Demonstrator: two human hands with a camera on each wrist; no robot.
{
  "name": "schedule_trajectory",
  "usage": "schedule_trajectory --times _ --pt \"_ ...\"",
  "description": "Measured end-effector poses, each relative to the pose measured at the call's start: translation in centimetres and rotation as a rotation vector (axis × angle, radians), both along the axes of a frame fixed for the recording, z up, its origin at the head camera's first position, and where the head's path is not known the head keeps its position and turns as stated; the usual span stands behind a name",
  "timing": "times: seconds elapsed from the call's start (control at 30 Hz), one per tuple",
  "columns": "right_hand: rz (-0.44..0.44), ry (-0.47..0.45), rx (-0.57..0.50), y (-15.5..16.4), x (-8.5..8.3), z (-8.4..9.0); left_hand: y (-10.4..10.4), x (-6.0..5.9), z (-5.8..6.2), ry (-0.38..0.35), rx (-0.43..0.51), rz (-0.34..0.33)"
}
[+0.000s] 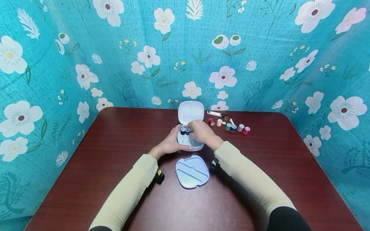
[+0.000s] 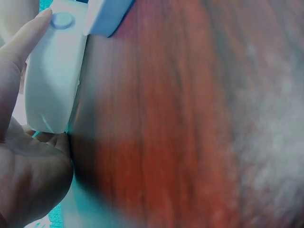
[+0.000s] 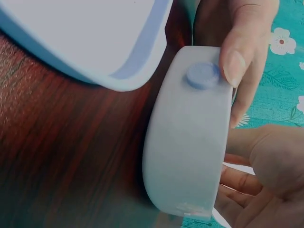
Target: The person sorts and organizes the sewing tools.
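Observation:
An open white sewing box (image 1: 198, 148) stands toward the back of the table, its hinged lid (image 1: 190, 112) raised behind it. Inside, a black thread spool (image 1: 183, 131) and a dark blue thread spool (image 1: 188, 131) stand side by side at the back left, among small pegs. My left hand (image 1: 171, 143) grips the box from the left, thumb along the front wall by the round button (image 2: 61, 20). From the right, my right hand (image 1: 202, 131) reaches over the rim, its bent fingers pinching the dark blue spool. The box wall (image 3: 187, 133) hides those fingertips in the right wrist view.
A pale blue tray-like insert (image 1: 192, 173) lies in front of the box. To the right are a red spool (image 1: 211, 122), a cream spool (image 1: 219, 122), several other spools and a white-and-black tool (image 1: 215, 113). A flowered curtain (image 1: 173, 64) hangs behind the table.

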State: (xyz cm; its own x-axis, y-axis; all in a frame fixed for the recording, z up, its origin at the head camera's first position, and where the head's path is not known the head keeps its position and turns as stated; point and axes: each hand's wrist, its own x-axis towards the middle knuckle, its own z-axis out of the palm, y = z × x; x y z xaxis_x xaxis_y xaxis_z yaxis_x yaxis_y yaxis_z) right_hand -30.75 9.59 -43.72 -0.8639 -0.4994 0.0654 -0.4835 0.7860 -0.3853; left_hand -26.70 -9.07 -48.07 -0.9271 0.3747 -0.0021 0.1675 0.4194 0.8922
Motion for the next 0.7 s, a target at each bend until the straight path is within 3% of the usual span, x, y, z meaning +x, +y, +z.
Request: schedule_trajectory --times 0.7 --pt "0.001 0.050 -0.002 1.8 1.3 1.0 0.0 -0.1 -0.2 -0.012 -0.020 0.007"
